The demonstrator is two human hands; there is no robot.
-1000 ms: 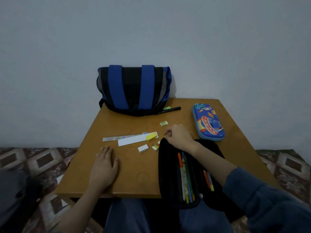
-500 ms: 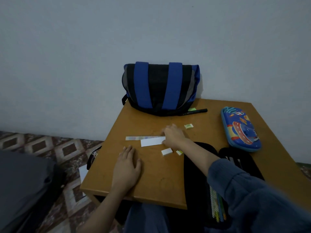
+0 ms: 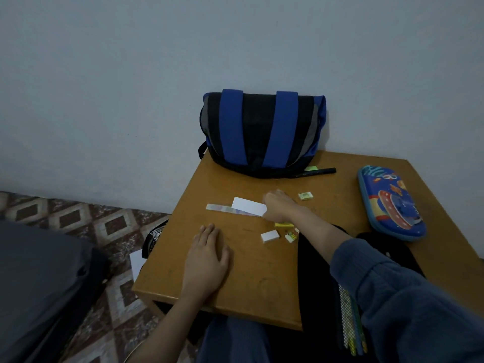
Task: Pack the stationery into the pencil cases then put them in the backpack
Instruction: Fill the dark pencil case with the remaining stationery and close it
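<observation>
My right hand (image 3: 278,205) pinches the right end of a white strip (image 3: 248,206), which lies tilted across a patterned ruler (image 3: 218,207). Resting flat on the wooden table (image 3: 251,279), my left hand (image 3: 207,258) holds nothing. A yellow block (image 3: 284,224), a white eraser (image 3: 269,236) and two small erasers (image 3: 290,236) (image 3: 305,196) lie near my right wrist. The black pencil case (image 3: 314,260) lies open under my right forearm, with pencils (image 3: 351,331) inside. A closed blue pencil case (image 3: 390,205) is at the right. The blue and black backpack (image 3: 262,132) stands against the wall.
A black marker (image 3: 317,172) and a green note (image 3: 311,168) lie at the backpack's foot. Left of the table is patterned floor with a dark bag (image 3: 39,284), a black item (image 3: 154,237) and a white sheet (image 3: 137,263).
My head has turned left. My right hand moved from the black pencil case's top edge to the white strip and took its end; the strip now lies tilted. The left hand stayed flat.
</observation>
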